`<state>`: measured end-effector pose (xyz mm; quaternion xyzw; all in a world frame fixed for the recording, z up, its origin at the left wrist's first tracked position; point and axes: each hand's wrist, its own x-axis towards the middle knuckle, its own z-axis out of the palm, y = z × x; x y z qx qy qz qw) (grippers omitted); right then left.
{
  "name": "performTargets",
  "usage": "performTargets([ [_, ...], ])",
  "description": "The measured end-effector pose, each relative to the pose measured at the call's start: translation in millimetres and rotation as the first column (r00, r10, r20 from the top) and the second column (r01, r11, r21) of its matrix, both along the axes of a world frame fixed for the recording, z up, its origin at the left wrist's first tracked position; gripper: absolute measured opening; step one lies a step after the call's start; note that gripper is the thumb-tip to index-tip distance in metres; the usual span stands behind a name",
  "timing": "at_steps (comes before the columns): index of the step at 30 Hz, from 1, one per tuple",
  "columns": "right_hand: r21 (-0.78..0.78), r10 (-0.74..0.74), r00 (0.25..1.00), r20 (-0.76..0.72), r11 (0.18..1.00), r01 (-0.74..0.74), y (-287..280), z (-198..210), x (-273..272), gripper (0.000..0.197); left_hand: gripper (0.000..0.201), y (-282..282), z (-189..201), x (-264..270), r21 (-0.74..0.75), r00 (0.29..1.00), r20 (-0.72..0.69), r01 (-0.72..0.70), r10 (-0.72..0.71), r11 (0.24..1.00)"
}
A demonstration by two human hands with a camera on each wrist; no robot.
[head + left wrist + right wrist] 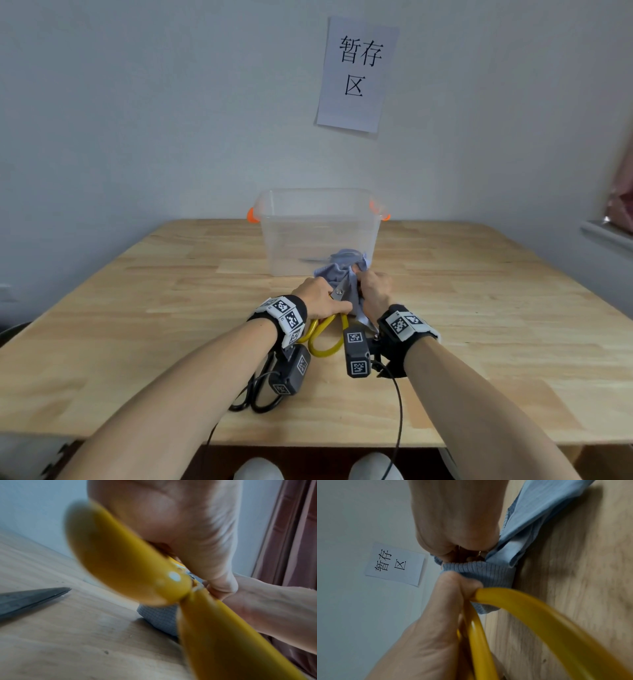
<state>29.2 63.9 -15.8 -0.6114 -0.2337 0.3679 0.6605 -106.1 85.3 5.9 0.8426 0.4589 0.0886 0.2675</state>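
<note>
A pair of yellow-handled scissors lies pointing away from me at the middle of the wooden table. My left hand grips them where the handles meet the pivot. In the left wrist view the yellow handles fill the middle under that hand. A light blue ribbed cloth is bunched around the blades. My right hand clutches this cloth, its fingers curled into the cloth. The blade tips are hidden inside the cloth.
A clear plastic bin with orange handles stands just behind the cloth, against the wall. Black scissors lie under my left forearm, their blade showing at the left. A paper sign hangs on the wall.
</note>
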Motion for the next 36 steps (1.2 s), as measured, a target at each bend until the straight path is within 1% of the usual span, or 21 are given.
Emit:
performTargets([
  [2, 0.043, 0.001, 1.0, -0.012, 0.999, -0.001, 2, -4, 3, 0.035, 0.042, 0, 1, -1, 0.006, 1.0, -0.018, 0.008, -0.008, 1.0],
  [3, 0.035, 0.009, 1.0, -0.024, 0.999, -0.008, 0, -4, 3, 0.036, 0.042, 0, 2, -2, 0.009, 1.0, -0.021, 0.01, -0.01, 1.0],
  [6, 0.044, 0.033, 0.999, -0.025, 0.999, -0.031, -3, -2, 7, 0.03, 0.044, -1, 4, -5, 0.011, 1.0, -0.008, 0.026, -0.026, 1.0],
  [7, 0.043, 0.013, 1.0, -0.016, 0.999, -0.013, -6, 1, 10, 0.029, 0.044, -3, 4, -6, 0.01, 0.999, -0.005, 0.033, -0.033, 0.999],
  [10, 0.038, -0.002, 1.0, -0.018, 0.999, 0.002, -10, 1, 25, 0.034, 0.036, -3, 1, -14, 0.013, 0.998, 0.033, 0.044, -0.044, 0.999],
  [12, 0.015, 0.066, 0.996, 0.053, 0.998, -0.067, -12, 1, 26, 0.031, 0.032, 0, 1, -19, 0.027, 0.997, 0.07, 0.029, -0.031, 0.999],
  [13, -0.038, 0.128, 0.983, 0.131, 0.992, -0.124, -13, 2, 24, 0.028, 0.031, 1, 1, -20, 0.034, 0.996, 0.085, 0.02, -0.023, 0.999],
  [15, -0.165, 0.253, 0.925, 0.282, 0.963, -0.213, -12, -1, 22, 0.024, 0.035, 4, 0, -20, 0.051, 0.994, 0.113, 0.004, -0.01, 0.999],
  [16, -0.216, 0.303, 0.899, 0.318, 0.946, -0.242, -10, -3, 22, 0.019, 0.036, 4, 1, -19, 0.057, 0.992, 0.129, -0.003, -0.004, 0.998],
  [17, -0.248, 0.341, 0.883, 0.321, 0.931, -0.269, -14, 0, 18, 0.012, 0.036, 4, 2, -19, 0.044, 0.989, 0.149, -0.008, 0.001, 0.999],
  [18, -0.258, 0.361, 0.875, 0.323, 0.923, -0.286, -13, -1, 18, 0.011, 0.035, 6, 2, -19, 0.017, 0.986, 0.169, -0.006, 0.003, 1.0],
  [19, -0.278, 0.379, 0.865, 0.329, 0.914, -0.295, -15, 0, 18, 0.016, 0.033, 6, 2, -19, -0.02, 0.982, 0.189, 0.001, 0.003, 1.0],
  [20, -0.287, 0.388, 0.851, 0.354, 0.911, -0.297, -15, 1, 20, 0.017, 0.032, 6, 2, -19, -0.058, 0.978, 0.207, 0.01, 0.002, 0.998],
  [22, -0.282, 0.413, 0.833, 0.37, 0.904, -0.323, -18, 7, 22, 0.01, 0.033, 8, 1, -19, -0.111, 0.972, 0.236, 0.02, 0.007, 0.994],
  [25, -0.266, 0.421, 0.843, 0.335, 0.9, -0.344, -18, 14, 25, 0.014, 0.035, 7, 0, -17, -0.141, 0.967, 0.253, 0.036, 0.001, 0.989],
  [29, -0.252, 0.431, 0.854, 0.29, 0.896, -0.367, -19, 19, 28, 0.008, 0.041, 4, -2, -9, -0.158, 0.968, 0.253, 0.037, 0.004, 0.987],
  [31, -0.133, 0.47, 0.866, 0.168, 0.882, -0.453, -21, 18, 30, 0.02, 0.037, 3, -2, -6, -0.149, 0.97, 0.243, 0.041, -0.004, 0.988],
  [32, -0.066, 0.513, 0.854, 0.086, 0.858, -0.509, -22, 17, 30, 0.027, 0.036, 3, -2, -6, -0.147, 0.971, 0.241, 0.044, -0.008, 0.988],
  [33, -0.019, 0.563, 0.826, 0.019, 0.826, -0.563, -24, 17, 30, 0.032, 0.038, 2, -3, -5, -0.148, 0.971, 0.238, 0.047, -0.011, 0.988],
  [34, 0.04, 0.617, 0.786, -0.041, 0.787, -0.615, -26, 16, 32, 0.032, 0.041, 2, -3, -4, -0.148, 0.972, 0.233, 0.049, -0.013, 0.988],
  [36, 0.123, 0.72, 0.684, -0.114, 0.694, -0.71, -33, 17, 35, 0.028, 0.045, 2, -3, -4, -0.143, 0.974, 0.225, 0.051, -0.018, 0.988],
])
